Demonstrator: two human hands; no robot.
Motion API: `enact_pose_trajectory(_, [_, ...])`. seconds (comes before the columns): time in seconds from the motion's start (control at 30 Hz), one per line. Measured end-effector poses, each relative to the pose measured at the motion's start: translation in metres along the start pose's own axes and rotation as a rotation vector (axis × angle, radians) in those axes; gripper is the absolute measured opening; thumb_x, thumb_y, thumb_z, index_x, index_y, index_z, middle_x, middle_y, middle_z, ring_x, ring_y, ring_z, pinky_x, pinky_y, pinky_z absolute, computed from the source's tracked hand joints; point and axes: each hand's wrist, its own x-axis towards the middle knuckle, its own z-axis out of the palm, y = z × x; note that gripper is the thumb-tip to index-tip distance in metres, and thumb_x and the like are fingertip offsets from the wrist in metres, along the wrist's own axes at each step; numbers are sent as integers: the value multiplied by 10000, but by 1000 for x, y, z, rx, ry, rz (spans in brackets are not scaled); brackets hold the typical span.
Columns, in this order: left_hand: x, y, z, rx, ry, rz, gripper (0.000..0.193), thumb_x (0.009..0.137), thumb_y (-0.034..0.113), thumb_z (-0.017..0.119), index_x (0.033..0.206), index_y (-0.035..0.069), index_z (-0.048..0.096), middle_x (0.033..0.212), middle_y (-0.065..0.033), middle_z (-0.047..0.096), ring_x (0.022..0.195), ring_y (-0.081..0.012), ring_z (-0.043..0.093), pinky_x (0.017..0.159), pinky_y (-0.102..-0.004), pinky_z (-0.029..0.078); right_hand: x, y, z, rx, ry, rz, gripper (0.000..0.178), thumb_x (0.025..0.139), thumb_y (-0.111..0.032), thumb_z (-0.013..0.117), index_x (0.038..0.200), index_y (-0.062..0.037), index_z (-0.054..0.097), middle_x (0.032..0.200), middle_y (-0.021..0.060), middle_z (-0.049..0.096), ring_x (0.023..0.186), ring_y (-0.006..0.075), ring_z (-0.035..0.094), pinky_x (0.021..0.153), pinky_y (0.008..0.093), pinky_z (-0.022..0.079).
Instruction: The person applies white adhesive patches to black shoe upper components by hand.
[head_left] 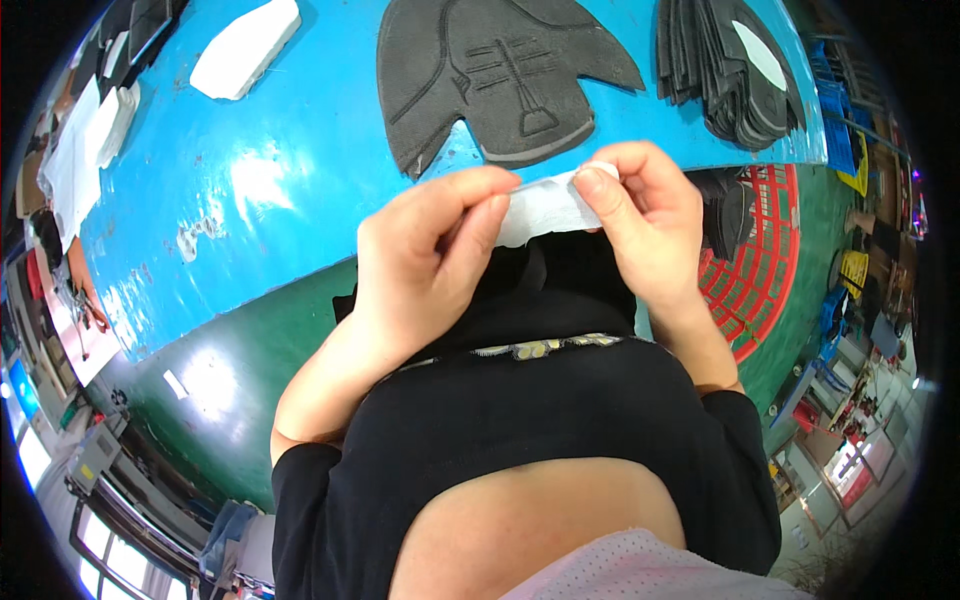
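Between my two hands a small white sheet [548, 209], thin like paper or backing film, is stretched just off the table's near edge. My left hand [425, 240] pinches its left end between thumb and fingers. At the other end, my right hand [650, 215] grips it with the thumb on top and fingers behind. Right beyond my hands lies a dark grey foam piece [500, 85] with stitched-looking lines and notched edges, flat on the blue table [280, 210].
Stacked dark grey pieces [725, 75] with a white oval on top stand at the right. A white cut piece [245, 50] lies at the far left, near more white sheets [112, 125]. Below the table's right edge is a red plastic basket [770, 260] holding dark pieces.
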Motion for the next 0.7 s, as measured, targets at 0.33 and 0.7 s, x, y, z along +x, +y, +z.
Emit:
enact_pose_trajectory(0.33, [71, 1, -16, 463, 66, 221, 239, 845, 114, 614, 1063, 57, 533, 675, -86, 588, 577, -181, 564, 547, -297, 448, 83, -2, 9, -329, 166, -368, 183, 796, -162, 716, 865, -6, 650, 711, -29, 601, 632, 15, 502, 570, 151, 399])
enact_pose_trajectory(0.7, [82, -19, -3, 794, 4, 107, 177, 856, 210, 569, 969, 84, 518, 728, -114, 635, 717, -314, 632, 615, -421, 483, 94, 13, 13, -855, 250, -468, 201, 758, -209, 734, 871, -61, 658, 611, -3, 556, 552, 67, 505, 510, 213, 419])
